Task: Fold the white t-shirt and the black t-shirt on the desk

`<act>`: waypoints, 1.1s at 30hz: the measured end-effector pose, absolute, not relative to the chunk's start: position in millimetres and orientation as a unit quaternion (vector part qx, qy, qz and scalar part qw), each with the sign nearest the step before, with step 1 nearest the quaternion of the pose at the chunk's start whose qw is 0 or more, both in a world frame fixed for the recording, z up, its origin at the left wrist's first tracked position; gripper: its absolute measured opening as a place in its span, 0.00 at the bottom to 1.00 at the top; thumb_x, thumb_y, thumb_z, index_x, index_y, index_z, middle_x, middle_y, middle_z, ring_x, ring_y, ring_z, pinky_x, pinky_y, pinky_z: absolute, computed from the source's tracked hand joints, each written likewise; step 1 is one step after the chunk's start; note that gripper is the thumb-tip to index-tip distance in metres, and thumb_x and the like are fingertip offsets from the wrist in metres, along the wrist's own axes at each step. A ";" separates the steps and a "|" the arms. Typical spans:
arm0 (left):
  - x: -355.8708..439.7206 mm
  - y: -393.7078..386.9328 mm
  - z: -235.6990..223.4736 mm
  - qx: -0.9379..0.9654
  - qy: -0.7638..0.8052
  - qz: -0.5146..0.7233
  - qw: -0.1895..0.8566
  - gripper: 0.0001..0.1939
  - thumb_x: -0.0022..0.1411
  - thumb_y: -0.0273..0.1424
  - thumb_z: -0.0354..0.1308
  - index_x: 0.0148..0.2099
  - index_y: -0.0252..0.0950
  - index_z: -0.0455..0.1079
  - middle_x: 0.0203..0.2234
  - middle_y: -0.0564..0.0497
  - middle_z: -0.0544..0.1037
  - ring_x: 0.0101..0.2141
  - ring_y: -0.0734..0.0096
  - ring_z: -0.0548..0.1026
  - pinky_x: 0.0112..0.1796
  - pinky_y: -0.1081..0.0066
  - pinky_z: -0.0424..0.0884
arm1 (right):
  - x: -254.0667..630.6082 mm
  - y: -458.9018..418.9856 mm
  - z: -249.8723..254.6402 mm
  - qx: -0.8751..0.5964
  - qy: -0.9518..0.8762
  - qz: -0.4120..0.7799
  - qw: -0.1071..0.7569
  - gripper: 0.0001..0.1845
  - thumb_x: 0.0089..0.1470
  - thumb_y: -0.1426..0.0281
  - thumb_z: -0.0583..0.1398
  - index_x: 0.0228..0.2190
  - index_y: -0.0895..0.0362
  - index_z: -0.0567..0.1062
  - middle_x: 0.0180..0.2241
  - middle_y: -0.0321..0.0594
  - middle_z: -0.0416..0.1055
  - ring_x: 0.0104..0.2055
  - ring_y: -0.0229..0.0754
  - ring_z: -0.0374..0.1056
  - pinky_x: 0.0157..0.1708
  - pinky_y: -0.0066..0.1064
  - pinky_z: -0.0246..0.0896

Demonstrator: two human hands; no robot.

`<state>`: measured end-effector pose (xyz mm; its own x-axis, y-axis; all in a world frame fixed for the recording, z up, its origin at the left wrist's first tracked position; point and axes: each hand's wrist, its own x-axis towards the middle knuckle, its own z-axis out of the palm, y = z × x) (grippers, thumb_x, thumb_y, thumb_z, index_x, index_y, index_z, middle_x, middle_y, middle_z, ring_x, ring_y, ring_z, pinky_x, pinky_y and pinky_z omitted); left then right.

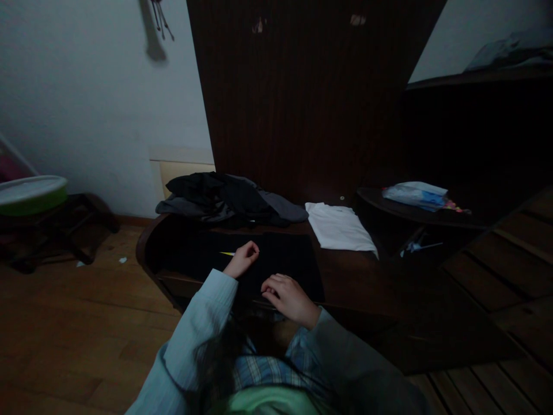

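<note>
A piece of black cloth [294,256] lies flat on the dark wooden bench [345,276] in front of me. My left hand [242,260] is over its middle, fingers curled in and closed on the cloth, beside a small yellow and white patch [227,253]. Nearer to me and to the right, my right hand [287,297] is bent over the cloth's near part, with thumb and fingers together on it. Dim light hides the cloth's folds and exactly how much of it is between my fingers.
Behind the black cloth lies a heap of dark clothes [233,199]. A folded white cloth [341,226] is to its right. A small shelf [375,199] holds a plastic packet [417,195]. At far left, a green basin [34,199] stands on a dark stool [78,213].
</note>
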<state>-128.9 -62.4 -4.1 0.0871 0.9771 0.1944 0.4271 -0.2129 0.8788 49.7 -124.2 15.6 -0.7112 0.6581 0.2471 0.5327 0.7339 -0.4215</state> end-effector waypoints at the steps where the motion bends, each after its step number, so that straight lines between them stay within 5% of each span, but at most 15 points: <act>1: -128.8 -62.2 -4.2 0.660 0.533 0.416 0.328 0.01 0.48 0.26 0.51 0.28 0.35 0.60 0.21 0.57 0.64 0.24 0.77 0.62 0.27 0.76 0.60 | 50.7 -123.5 18.1 -0.319 -0.913 0.173 0.188 0.03 0.50 0.75 0.56 0.29 0.56 0.70 0.27 0.36 0.68 0.33 0.37 0.63 0.34 0.27 0.56; 5: -129.1 -62.3 -4.7 0.666 0.528 0.422 0.317 0.01 0.49 0.26 0.50 0.29 0.35 0.61 0.23 0.56 0.65 0.24 0.77 0.63 0.28 0.76 0.60 | 55.0 -120.6 30.3 -0.279 -0.914 0.217 0.200 0.06 0.50 0.76 0.55 0.31 0.56 0.71 0.30 0.37 0.70 0.34 0.36 0.65 0.35 0.25 0.58; 16: -129.7 -61.6 -5.6 0.680 0.528 0.412 0.298 0.01 0.49 0.26 0.50 0.27 0.35 0.60 0.21 0.58 0.63 0.23 0.78 0.61 0.26 0.77 0.58 | 110.4 -90.9 8.1 -0.405 -0.803 0.170 0.403 0.08 0.54 0.72 0.50 0.29 0.55 0.69 0.33 0.41 0.70 0.38 0.40 0.66 0.40 0.33 0.60; 25: -130.9 -60.7 -6.5 0.684 0.516 0.415 0.307 0.04 0.42 0.23 0.50 0.22 0.35 0.57 0.22 0.56 0.66 0.25 0.77 0.64 0.28 0.76 0.61 | 136.1 -84.2 -15.8 -0.404 -0.830 0.161 0.350 0.14 0.52 0.68 0.52 0.42 0.54 0.69 0.49 0.42 0.64 0.53 0.44 0.57 0.53 0.41 0.53; 33: -131.2 -59.4 -12.0 0.671 0.512 0.431 0.320 0.05 0.41 0.23 0.50 0.23 0.35 0.57 0.24 0.55 0.67 0.25 0.78 0.65 0.28 0.75 0.61 | 139.3 -81.2 -22.8 -0.466 -0.729 0.226 0.449 0.18 0.50 0.63 0.54 0.43 0.54 0.68 0.48 0.45 0.64 0.51 0.46 0.60 0.47 0.40 0.60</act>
